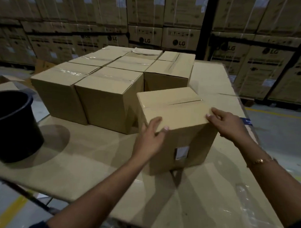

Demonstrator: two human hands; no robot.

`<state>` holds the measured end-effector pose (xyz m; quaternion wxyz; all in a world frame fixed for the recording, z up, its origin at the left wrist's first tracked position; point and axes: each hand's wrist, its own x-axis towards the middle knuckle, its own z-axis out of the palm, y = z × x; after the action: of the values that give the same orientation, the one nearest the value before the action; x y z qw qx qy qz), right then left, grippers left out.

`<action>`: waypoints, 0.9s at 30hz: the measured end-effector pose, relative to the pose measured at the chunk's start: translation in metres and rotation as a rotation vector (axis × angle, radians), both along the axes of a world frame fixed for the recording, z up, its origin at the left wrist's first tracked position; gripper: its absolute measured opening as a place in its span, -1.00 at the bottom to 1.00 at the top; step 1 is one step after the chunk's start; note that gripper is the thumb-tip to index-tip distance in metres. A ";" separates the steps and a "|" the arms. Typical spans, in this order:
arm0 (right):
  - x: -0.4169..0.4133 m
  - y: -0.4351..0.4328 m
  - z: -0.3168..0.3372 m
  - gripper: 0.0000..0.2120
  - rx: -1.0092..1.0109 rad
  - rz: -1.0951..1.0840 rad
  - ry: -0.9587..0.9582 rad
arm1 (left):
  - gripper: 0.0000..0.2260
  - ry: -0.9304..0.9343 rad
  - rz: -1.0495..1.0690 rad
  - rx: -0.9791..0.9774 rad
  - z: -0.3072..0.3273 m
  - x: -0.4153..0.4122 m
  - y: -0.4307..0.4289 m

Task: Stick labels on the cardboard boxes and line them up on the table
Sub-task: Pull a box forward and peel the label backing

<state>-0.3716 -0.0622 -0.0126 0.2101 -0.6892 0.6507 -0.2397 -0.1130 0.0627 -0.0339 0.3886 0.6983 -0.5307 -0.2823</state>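
A taped cardboard box stands near the front right of the table, turned at a slight angle, with a small white label on its near side. My left hand grips its near left corner, thumb over the top edge. My right hand holds its right top edge with curled fingers. Behind it, several taped boxes stand packed in rows, touching each other. A white sheet lies on the far boxes.
The table is covered in flat cardboard. A black bucket sits at its left edge. Stacked large cartons wall the background. Grey floor with yellow lines runs on the right.
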 end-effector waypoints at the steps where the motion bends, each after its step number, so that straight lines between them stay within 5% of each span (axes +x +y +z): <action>1: 0.000 0.014 -0.003 -0.39 0.002 -0.001 -0.012 | -0.60 0.005 0.008 -0.032 0.001 0.008 -0.006; 4: -0.002 0.044 -0.019 -0.34 0.032 0.002 -0.124 | -0.49 -0.030 -0.046 -0.063 -0.005 0.024 -0.011; 7: -0.008 0.058 -0.038 -0.17 0.035 -0.039 -0.451 | -0.30 -0.009 -0.033 -0.085 -0.015 0.031 -0.003; 12: -0.011 0.069 -0.066 -0.07 0.166 -0.016 -0.555 | -0.19 0.060 -0.011 -0.051 -0.037 0.027 0.017; 16: -0.007 0.077 -0.083 -0.13 0.221 -0.008 -0.544 | -0.16 -0.001 0.020 -0.026 -0.058 0.029 0.024; 20: 0.000 0.078 -0.065 -0.15 0.010 -0.012 -0.450 | -0.27 -0.204 -0.004 -0.152 -0.045 0.028 0.025; 27: 0.007 0.064 -0.040 -0.40 -0.202 0.112 0.058 | -0.52 -0.422 -0.054 -0.162 -0.026 0.030 0.000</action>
<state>-0.3650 0.0017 -0.0525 0.1337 -0.7489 0.5894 -0.2719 -0.0828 0.0631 -0.0601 0.3162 0.6939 -0.6397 -0.0969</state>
